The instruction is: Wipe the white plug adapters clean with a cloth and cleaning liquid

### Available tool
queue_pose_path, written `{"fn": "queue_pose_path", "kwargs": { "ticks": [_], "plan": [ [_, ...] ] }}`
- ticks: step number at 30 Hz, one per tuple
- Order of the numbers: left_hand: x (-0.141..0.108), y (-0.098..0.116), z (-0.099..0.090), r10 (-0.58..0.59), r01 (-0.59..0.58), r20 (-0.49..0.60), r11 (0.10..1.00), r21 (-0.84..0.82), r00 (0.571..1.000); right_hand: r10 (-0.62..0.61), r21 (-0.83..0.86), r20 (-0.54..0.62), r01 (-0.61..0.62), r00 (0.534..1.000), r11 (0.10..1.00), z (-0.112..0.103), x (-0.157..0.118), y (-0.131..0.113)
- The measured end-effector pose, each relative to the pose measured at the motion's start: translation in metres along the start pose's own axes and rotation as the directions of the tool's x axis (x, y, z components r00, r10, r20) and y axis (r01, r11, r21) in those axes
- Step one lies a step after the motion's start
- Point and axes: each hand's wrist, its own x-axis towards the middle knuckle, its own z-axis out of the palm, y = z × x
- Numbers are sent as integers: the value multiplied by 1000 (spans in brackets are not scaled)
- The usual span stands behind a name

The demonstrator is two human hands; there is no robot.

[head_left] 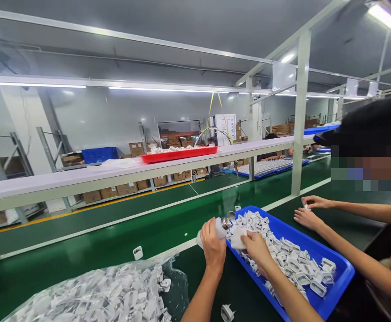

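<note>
My left hand [212,245] is wrapped around a white plastic bottle [220,229] with a metal top, tilted to the right. Pinched in my right hand [258,251] is a folded white cloth [238,239], close to the bottle's metal top. Both are over the left edge of a blue tray [345,275] heaped with white plastic plug housings [291,259]. A transparent plastic bag [178,286] full of similar white parts lies to the left of my left forearm. One loose plug housing [227,313] with pins rests on the dark bench between my forearms.
A co-worker's hands [307,212] hold a small white part beyond the tray. The green conveyor belt [91,243] runs past the bench, carrying a few white housings [137,253]. Above it, a shelf [121,169] bears a red tray [182,154]. A post [300,116] stands behind the blue tray.
</note>
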Motion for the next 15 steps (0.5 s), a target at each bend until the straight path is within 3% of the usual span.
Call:
{"fn": "queue_pose_path", "kwargs": {
  "ticks": [6,15],
  "plan": [
    [17,16,-24,358,-357,18,924,139,933,-78,337,45,58,996,940,15,-23,-22],
    [33,20,-35,596,-583,52,758,293,801,-13,564,-25,25,1000,825,5,-43,-34]
  ]
}}
